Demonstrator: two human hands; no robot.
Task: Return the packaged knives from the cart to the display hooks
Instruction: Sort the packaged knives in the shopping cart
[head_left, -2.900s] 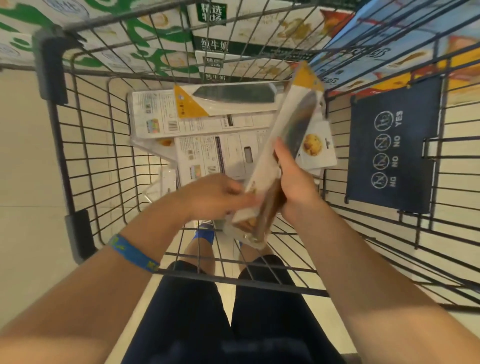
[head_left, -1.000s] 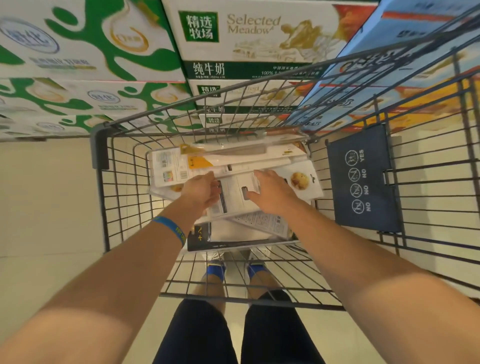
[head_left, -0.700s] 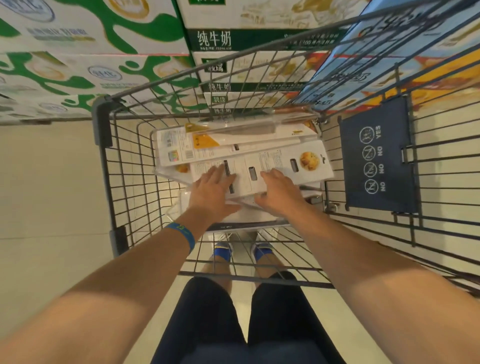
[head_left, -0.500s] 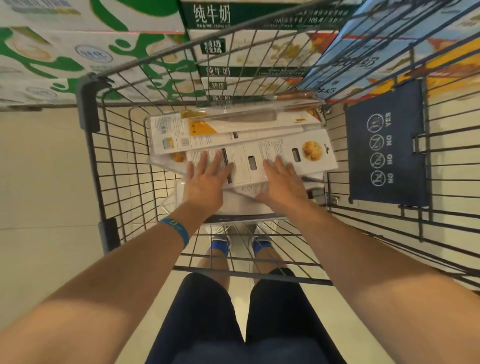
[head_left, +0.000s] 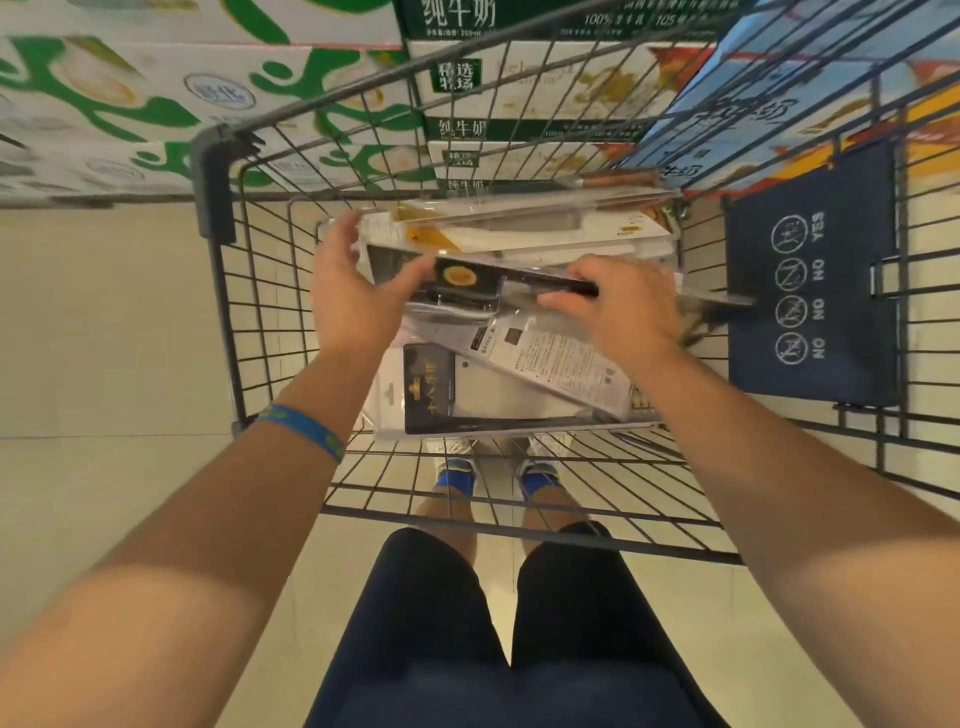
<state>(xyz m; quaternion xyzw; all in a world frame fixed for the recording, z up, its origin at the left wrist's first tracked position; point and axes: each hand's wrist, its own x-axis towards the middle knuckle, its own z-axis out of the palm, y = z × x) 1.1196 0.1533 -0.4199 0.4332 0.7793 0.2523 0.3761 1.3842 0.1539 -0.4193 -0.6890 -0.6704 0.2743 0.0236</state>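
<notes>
One black pack above cart pile; left hand, right hand, grip clamped on its ends. Risk: slick plastic slipping, pack dropping onto pile.

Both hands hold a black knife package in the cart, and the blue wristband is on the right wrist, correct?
No: the head view shows the blue wristband on the left wrist. The left hand and right hand do hold the black knife package in the cart.
</notes>
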